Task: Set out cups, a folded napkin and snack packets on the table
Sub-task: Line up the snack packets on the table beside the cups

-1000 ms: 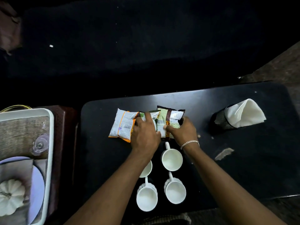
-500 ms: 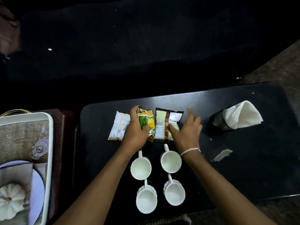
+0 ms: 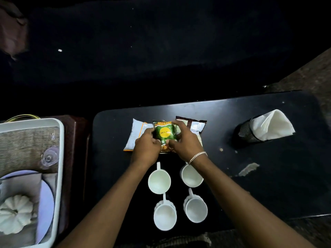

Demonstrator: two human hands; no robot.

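Note:
On the black table point(image 3: 268, 185) three snack packets lie in a row. My left hand point(image 3: 146, 146) and my right hand point(image 3: 186, 142) both grip the middle green packet point(image 3: 163, 133) by its sides. A white and orange packet point(image 3: 137, 133) lies to its left, partly under my left hand. A brown and white packet point(image 3: 196, 125) lies to its right, partly under my right hand. Several white cups sit nearer me, among them one cup point(image 3: 159, 181) and another cup point(image 3: 192, 176). A folded white napkin point(image 3: 272, 124) stands in a black mesh holder point(image 3: 245, 134) at the right.
A white tray point(image 3: 59, 158) stands off the table's left on a brown stand, holding a woven mat, a glass point(image 3: 49, 156), a plate and a white pumpkin-shaped piece point(image 3: 15, 213). A pale scuff point(image 3: 249, 169) marks the tabletop. Dark fabric lies beyond the table's far edge.
The green packet has been turned face up between the other two. My right hand moved left off the brown packet onto the green one, and both hands now hold it.

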